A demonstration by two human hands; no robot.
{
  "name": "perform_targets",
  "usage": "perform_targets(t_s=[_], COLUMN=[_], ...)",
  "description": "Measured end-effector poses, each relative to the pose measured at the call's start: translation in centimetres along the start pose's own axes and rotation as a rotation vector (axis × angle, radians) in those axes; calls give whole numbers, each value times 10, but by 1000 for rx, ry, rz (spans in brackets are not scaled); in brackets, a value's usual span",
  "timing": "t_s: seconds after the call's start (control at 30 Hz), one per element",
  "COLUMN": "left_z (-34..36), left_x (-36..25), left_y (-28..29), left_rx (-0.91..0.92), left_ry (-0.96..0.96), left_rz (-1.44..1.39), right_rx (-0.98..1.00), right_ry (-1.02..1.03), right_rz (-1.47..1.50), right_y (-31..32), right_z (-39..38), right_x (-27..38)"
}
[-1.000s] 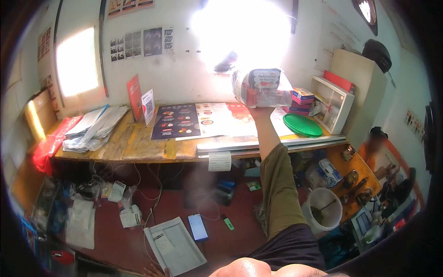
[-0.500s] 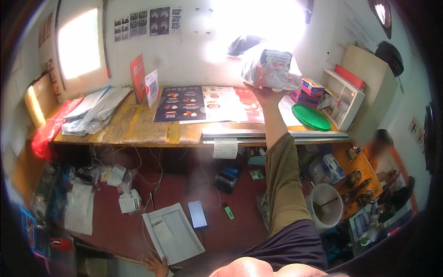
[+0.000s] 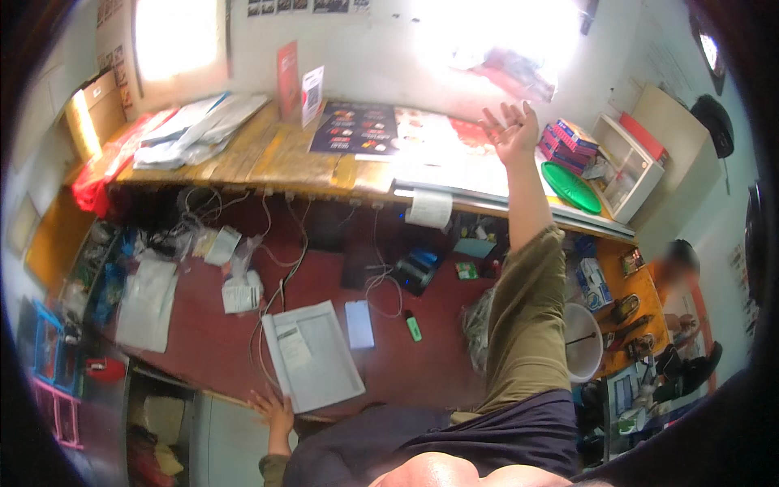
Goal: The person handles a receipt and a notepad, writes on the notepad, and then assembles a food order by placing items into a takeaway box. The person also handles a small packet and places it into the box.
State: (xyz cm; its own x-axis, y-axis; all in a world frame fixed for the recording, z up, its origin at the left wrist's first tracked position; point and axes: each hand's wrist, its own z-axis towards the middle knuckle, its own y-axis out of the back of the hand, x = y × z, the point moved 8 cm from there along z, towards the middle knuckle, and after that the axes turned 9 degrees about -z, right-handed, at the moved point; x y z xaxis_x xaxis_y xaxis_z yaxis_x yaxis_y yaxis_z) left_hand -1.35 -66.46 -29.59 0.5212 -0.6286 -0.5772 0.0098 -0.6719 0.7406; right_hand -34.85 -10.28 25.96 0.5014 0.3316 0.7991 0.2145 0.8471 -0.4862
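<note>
My right hand (image 3: 511,134) is raised over the far counter with its fingers spread and nothing in it. Just beyond it, in the glaring window opening, is a plastic-wrapped package (image 3: 519,75), blurred and apart from my fingers. What supports it is lost in the glare. At the near edge of the dark red desk (image 3: 389,357), my left hand (image 3: 274,412) rests with fingers apart, beside the corner of a shallow white tray (image 3: 333,357) with a paper slip in it. A phone (image 3: 359,325) with a lit screen and a green highlighter (image 3: 414,326) lie to the tray's right.
Printed menus (image 3: 355,128), a green lid (image 3: 570,187), stacked boxes (image 3: 566,144) and paper bags (image 3: 182,134) occupy the wooden counter. A printed receipt (image 3: 428,209) hangs below it. A white bucket (image 3: 583,341) stands at right, near another person (image 3: 677,264).
My right hand has let go of the package, which is now farther out in the window opening. The view has shifted, and more of my left forearm shows.
</note>
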Motion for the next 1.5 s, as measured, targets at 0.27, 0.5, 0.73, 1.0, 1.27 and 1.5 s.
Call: perform_targets(t_s=[0.27, 0.5, 0.73, 1.0, 1.27, 1.5], left_z=[38, 95, 117, 122, 32, -20], left_x=[-76, -88, -108, -126, -238, -305], left_y=[42, 27, 20, 20, 168, 256], left_rx=[-316, 26, 268, 658, 1032, 1014], left_ry=[-440, -351, -392, -159, -511, -638], left_rz=[-50, -337, 7, -875, -1388, -1525], right_rx=[743, 529, 188, -96, -189, -226], right_ry=[298, -419, -306, -486, -80, 164], right_rz=[-775, -925, -1362, -997, -553, -474], right_y=[-62, -13, -26, -16, -94, -82], right_z=[-270, -468, -506, -519, -495, -471], right_x=[-140, -379, -453, -391, -212, -117])
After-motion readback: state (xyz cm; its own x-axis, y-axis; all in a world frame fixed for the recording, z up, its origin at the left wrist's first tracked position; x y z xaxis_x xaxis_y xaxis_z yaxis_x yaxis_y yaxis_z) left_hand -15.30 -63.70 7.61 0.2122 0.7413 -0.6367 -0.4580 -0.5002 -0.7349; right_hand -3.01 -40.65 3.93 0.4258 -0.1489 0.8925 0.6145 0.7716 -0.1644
